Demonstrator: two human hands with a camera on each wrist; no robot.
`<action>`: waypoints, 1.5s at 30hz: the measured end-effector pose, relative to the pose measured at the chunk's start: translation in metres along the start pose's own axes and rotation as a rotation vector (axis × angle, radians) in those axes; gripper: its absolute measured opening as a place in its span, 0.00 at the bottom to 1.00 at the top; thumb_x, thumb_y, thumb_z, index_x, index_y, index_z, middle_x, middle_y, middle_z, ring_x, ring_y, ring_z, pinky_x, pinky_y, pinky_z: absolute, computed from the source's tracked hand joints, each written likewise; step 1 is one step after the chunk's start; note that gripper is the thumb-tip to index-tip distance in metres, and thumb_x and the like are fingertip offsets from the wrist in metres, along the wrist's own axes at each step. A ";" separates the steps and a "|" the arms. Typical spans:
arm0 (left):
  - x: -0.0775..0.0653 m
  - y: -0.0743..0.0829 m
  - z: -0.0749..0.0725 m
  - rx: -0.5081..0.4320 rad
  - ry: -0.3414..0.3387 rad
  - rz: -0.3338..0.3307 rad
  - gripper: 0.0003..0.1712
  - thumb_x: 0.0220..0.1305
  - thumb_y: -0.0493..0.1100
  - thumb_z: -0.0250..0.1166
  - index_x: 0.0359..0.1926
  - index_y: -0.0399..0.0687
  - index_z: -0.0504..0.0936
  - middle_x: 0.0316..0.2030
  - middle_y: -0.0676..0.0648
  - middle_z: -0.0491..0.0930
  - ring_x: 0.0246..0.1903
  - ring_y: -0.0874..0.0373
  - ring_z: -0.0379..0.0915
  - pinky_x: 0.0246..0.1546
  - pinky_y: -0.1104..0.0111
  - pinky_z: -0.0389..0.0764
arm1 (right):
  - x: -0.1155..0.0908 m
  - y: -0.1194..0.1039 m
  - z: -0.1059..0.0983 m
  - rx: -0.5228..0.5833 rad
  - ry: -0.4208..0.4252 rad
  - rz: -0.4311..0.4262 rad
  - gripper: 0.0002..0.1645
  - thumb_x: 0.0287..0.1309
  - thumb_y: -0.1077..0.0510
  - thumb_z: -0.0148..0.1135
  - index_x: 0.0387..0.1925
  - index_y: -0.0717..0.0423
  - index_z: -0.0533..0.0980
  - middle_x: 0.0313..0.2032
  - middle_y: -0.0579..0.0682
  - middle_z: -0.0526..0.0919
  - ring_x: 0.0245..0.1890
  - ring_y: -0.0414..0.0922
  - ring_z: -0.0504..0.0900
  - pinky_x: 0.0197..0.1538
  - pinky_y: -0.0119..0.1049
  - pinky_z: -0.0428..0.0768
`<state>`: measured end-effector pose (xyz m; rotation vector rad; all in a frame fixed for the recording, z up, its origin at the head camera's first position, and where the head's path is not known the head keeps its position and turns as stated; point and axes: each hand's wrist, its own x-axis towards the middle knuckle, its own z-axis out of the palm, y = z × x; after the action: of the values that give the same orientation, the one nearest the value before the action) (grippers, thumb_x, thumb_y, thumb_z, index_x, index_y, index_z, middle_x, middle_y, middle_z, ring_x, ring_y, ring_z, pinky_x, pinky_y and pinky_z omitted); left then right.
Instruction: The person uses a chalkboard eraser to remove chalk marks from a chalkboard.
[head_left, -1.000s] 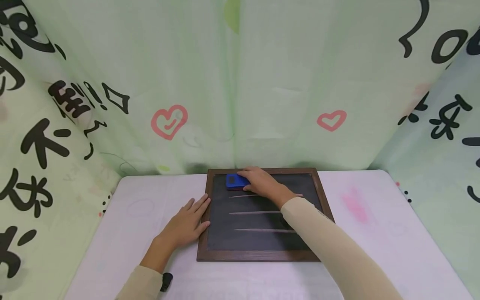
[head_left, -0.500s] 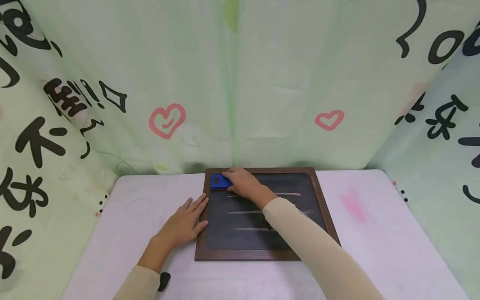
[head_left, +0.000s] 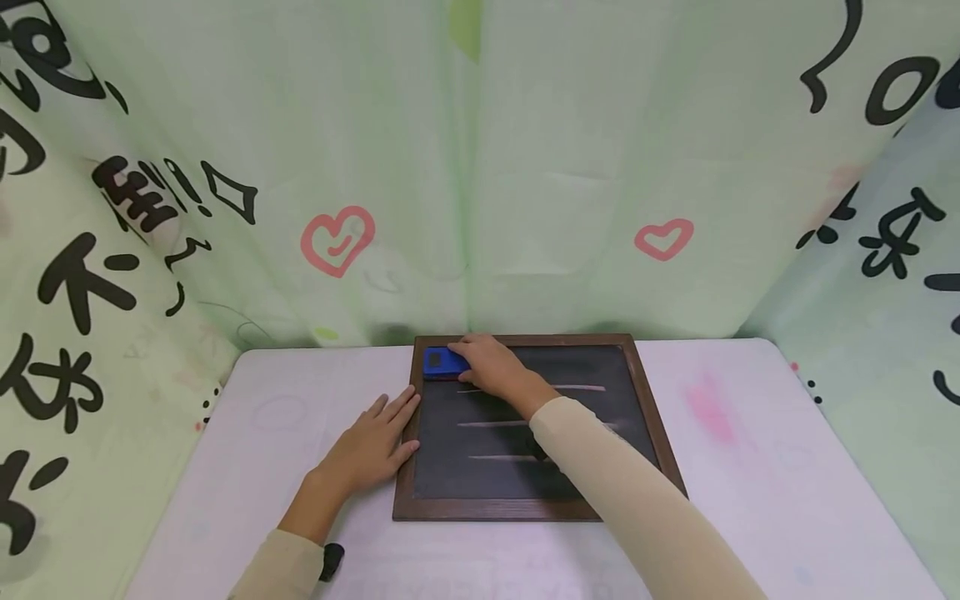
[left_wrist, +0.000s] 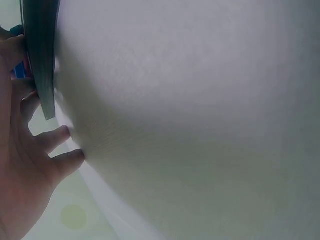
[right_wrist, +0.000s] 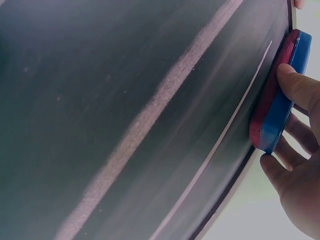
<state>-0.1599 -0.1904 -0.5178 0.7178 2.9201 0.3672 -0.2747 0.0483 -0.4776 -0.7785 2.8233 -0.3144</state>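
Note:
A blackboard (head_left: 517,479) in a brown wooden frame lies on the table, with pale pink chalk lines across it. My right hand (head_left: 491,367) grips a blue eraser (head_left: 444,362) at the board's far left corner. In the right wrist view, the thumb lies along the side of the eraser (right_wrist: 287,100), and its red felt face is against the board. My left hand (head_left: 369,446) rests at the left side of the frame, fingers spread and fairly straight, fingertips on the wood. The left wrist view has this hand (left_wrist: 30,160) beside the frame's edge (left_wrist: 42,55).
A white table (head_left: 262,442) with a pink stain (head_left: 711,408) carries the board. Behind and on both sides hangs a pale green curtain (head_left: 555,167) printed with hearts and black characters, close to the board's far edge.
My right hand has slid the eraser left along the board's far side to the left corner, then stayed there over the last half second. The left hand has kept its place.

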 end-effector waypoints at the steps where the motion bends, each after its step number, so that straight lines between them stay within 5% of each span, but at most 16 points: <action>1: 0.000 0.000 0.000 -0.001 0.002 0.002 0.40 0.79 0.59 0.53 0.82 0.47 0.56 0.82 0.47 0.52 0.76 0.30 0.55 0.69 0.36 0.68 | -0.001 0.001 0.000 0.006 0.002 0.001 0.37 0.67 0.52 0.69 0.74 0.52 0.69 0.70 0.56 0.74 0.71 0.54 0.72 0.73 0.47 0.72; 16: -0.002 0.000 -0.003 -0.011 0.013 0.015 0.40 0.78 0.58 0.54 0.81 0.45 0.57 0.81 0.45 0.53 0.75 0.29 0.56 0.70 0.37 0.66 | -0.017 0.042 -0.003 0.053 0.012 0.005 0.39 0.66 0.53 0.70 0.75 0.54 0.69 0.70 0.59 0.74 0.70 0.58 0.73 0.72 0.52 0.72; 34: -0.002 0.000 -0.002 -0.018 0.006 0.021 0.40 0.79 0.57 0.53 0.81 0.45 0.56 0.82 0.45 0.53 0.76 0.29 0.55 0.71 0.38 0.66 | -0.069 0.104 -0.017 0.083 0.044 0.085 0.39 0.67 0.54 0.70 0.75 0.59 0.68 0.70 0.63 0.73 0.71 0.62 0.70 0.73 0.58 0.70; 45: -0.001 -0.002 -0.001 -0.009 0.005 0.031 0.40 0.79 0.58 0.53 0.81 0.45 0.56 0.82 0.45 0.53 0.75 0.29 0.56 0.72 0.39 0.65 | -0.106 0.143 -0.020 0.064 0.139 0.079 0.38 0.64 0.58 0.71 0.72 0.65 0.70 0.68 0.68 0.74 0.69 0.68 0.71 0.70 0.63 0.70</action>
<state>-0.1602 -0.1924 -0.5171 0.7621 2.9131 0.3850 -0.2595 0.2268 -0.4806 -0.6546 2.9472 -0.4608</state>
